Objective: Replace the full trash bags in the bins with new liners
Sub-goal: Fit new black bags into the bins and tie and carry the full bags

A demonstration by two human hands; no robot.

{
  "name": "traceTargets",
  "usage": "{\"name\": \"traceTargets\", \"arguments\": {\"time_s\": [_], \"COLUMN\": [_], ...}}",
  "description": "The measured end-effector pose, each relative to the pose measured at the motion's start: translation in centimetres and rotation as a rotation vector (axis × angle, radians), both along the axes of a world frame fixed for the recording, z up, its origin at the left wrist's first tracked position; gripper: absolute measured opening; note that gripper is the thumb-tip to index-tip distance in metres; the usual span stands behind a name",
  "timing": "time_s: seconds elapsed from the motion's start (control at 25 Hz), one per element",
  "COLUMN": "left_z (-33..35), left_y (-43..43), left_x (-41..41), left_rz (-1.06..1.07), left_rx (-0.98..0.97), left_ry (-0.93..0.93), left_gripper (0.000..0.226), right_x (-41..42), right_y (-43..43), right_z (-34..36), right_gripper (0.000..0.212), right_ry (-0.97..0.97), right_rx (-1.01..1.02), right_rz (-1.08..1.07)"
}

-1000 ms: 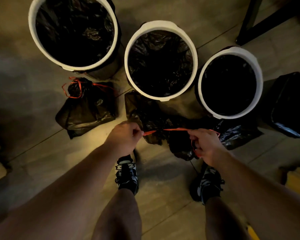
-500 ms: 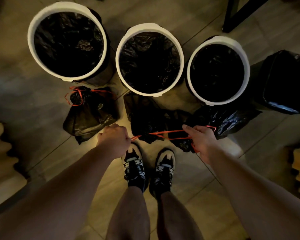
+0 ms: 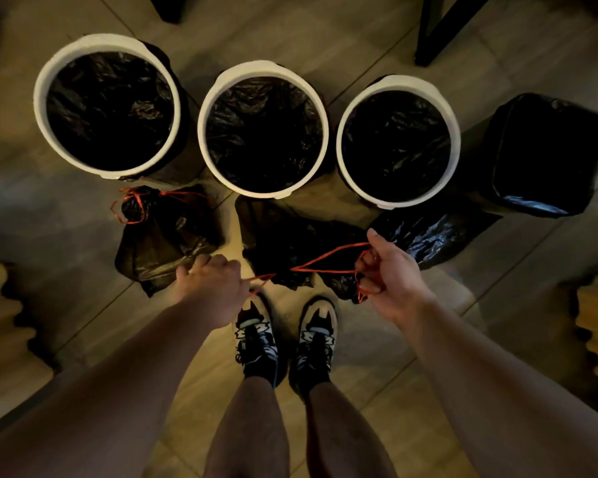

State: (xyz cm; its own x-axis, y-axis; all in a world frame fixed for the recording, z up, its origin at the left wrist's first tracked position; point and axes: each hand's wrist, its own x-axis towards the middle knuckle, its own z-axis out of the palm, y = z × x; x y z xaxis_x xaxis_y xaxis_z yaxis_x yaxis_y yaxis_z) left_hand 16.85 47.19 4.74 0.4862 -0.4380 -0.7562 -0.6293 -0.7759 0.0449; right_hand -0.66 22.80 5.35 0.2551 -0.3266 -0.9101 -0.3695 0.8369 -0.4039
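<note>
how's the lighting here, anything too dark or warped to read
Head view: dim, warm light; the bins' insides go near black, liner folds barely showing. Head view: a pale glare streak lies on the square bin. Head view: wide-angle bending swells the forearms at the bottom edge, yet the red drawstring between left hand and right hand reads clearly.

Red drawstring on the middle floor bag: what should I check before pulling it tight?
1. Left hand grips one end of the thin red drawstring: ok.
2. Right hand holds the other loop, cord round its fingers: ok.
3. Mouth of the crumpled black plastic bag on the floor cinched shut: cannot tell.
4. Neighbouring black bag on the left tied off with red cord: ok.
5. Three round white-rimmed bins lined with black liners: ok.
</note>
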Motion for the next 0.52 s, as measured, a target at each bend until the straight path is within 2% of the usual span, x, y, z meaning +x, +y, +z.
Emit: {"name": "traceTargets", "arguments": {"time_s": [0.12,0.24,0.32,0.4,0.52], "left_z": [1.3,3.4,4.9,5.9,6.7], "left_y": [-1.9,-4.3,-6.1,-7.8,-9.2], "left_x": [-0.3,-0.7,-1.6,-2.9,-4.5], "left_rz": [0.48,0.873,1.104,1.253,1.297], "left_rx": [-0.281,-0.511,-0.632,-0.662,-0.63], "left_ry": [0.132,0.282,0.46,0.6,0.716], "left_gripper": [0.016,0.003,0.008,0.021,0.033], "right_x": [0.1,0.2,0.3,0.5,0.8], "right_y": [0.0,0.5,1.1,2.1,3.5], "right_z": [0.8,2.1,3.1,3.8,4.8], "right_gripper": [0.02,0.019,0.02,0.022,0.025], "right_ry": [-0.056,-0.106,-0.118,-0.108,-0.083], "right_rx": [-0.008,-0.044,-0.068,-0.084,-0.077], "right_rz": [0.044,0.147,0.212,0.23,0.221]}}
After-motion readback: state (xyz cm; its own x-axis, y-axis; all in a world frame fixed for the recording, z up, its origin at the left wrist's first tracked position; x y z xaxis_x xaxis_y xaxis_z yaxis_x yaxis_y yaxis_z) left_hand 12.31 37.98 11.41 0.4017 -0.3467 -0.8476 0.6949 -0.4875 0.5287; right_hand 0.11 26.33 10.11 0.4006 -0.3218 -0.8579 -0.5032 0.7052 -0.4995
